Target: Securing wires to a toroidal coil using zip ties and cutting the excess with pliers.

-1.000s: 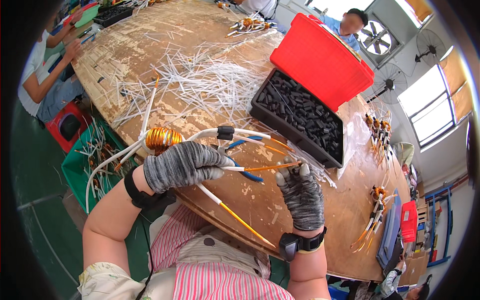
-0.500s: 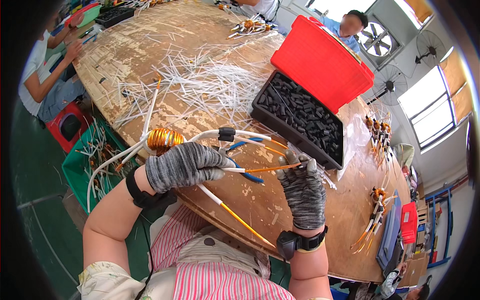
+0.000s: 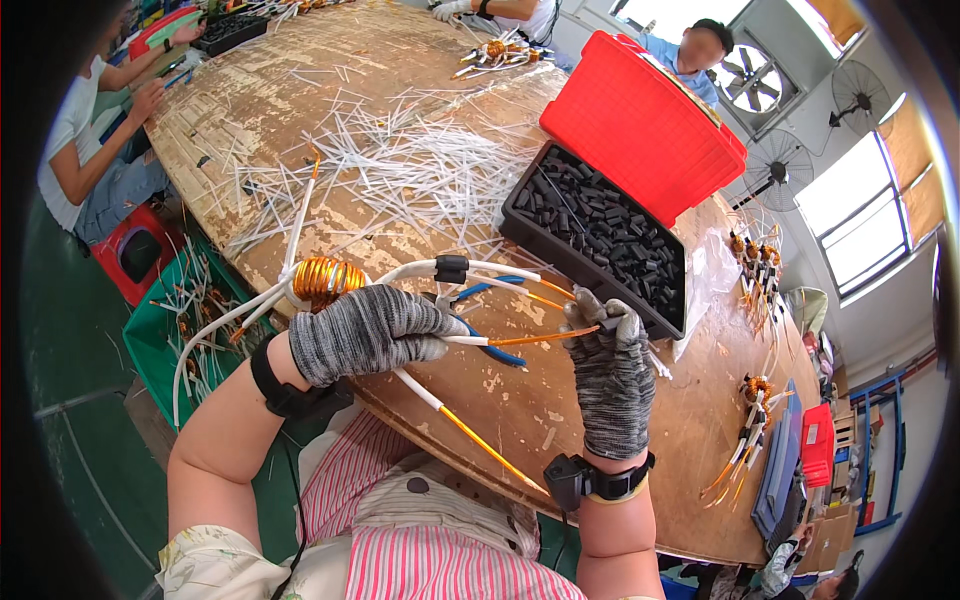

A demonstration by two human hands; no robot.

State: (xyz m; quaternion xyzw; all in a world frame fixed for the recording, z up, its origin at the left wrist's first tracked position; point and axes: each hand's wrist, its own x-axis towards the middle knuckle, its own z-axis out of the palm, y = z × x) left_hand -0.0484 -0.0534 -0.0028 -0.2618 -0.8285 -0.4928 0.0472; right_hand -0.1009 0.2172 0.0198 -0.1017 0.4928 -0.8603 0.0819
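Note:
A copper-wound toroidal coil [image 3: 328, 281] with several white-sleeved leads lies at the near left of the table. My left hand [image 3: 370, 335], in a grey knit glove, is closed around one lead beside the coil. That lead's bare copper end [image 3: 540, 337] stretches right to my right hand [image 3: 612, 385], also gloved. Its thumb and fingers pinch a small black tube [image 3: 609, 324] at the wire tip; how far the tube is on cannot be told. Another black sleeve [image 3: 452, 268] surrounds the upper leads. A blue-handled tool [image 3: 500, 354] lies partly hidden behind the leads.
A black tray [image 3: 600, 240] full of black tubes stands beyond my right hand, against a red bin [image 3: 640, 125]. White tube strips [image 3: 400, 165] litter the table [image 3: 480, 400]. More coils [image 3: 757, 388] lie right. A green crate [image 3: 150, 325] stands left. Other people sit around.
My right hand has shifted slightly, and the black tube in its fingers now shows at the copper tip. My left hand stays in place. A co-worker's gloved hand has appeared at the far edge.

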